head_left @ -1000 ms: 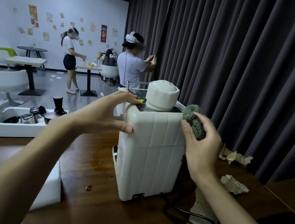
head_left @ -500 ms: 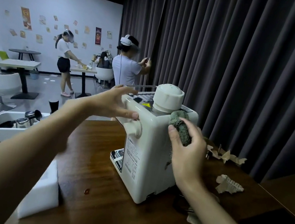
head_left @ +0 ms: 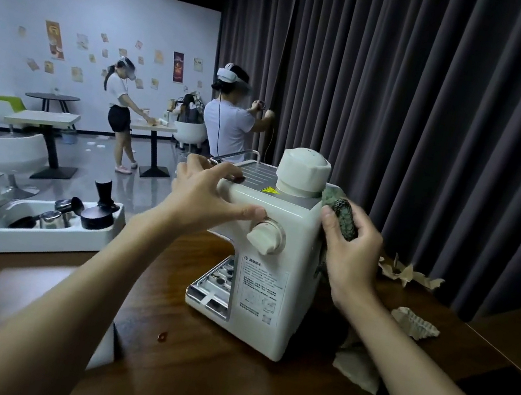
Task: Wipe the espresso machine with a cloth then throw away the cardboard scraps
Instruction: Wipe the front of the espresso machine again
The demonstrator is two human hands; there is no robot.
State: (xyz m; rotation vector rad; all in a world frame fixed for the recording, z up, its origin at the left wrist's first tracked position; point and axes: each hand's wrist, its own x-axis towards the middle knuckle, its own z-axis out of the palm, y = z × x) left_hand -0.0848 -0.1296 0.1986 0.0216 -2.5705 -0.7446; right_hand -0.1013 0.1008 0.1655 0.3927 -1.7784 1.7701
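On the wooden table point(head_left: 219, 385) nearest us, the espresso machine point(head_left: 272, 279) has swung round: a second ago its ribbed back faced us, now we see the knob point(head_left: 266, 237) side and printed label. Our left hand point(head_left: 203, 197) clamps its top edge, fingers curled over, thumb just above the knob. Our right hand point(head_left: 350, 262) wraps its fingers round one green cloth point(head_left: 342, 210), pressing it to the upper rear corner; the cloth's lower part is hidden. We count three cardboard scraps at right: near point(head_left: 357, 369), partly behind our forearm, middle point(head_left: 417, 324), far point(head_left: 410, 276). Farther left sits one white tray point(head_left: 35, 244), its dark contents indistinct. Beyond stand two people point(head_left: 120, 96) point(head_left: 227, 122).
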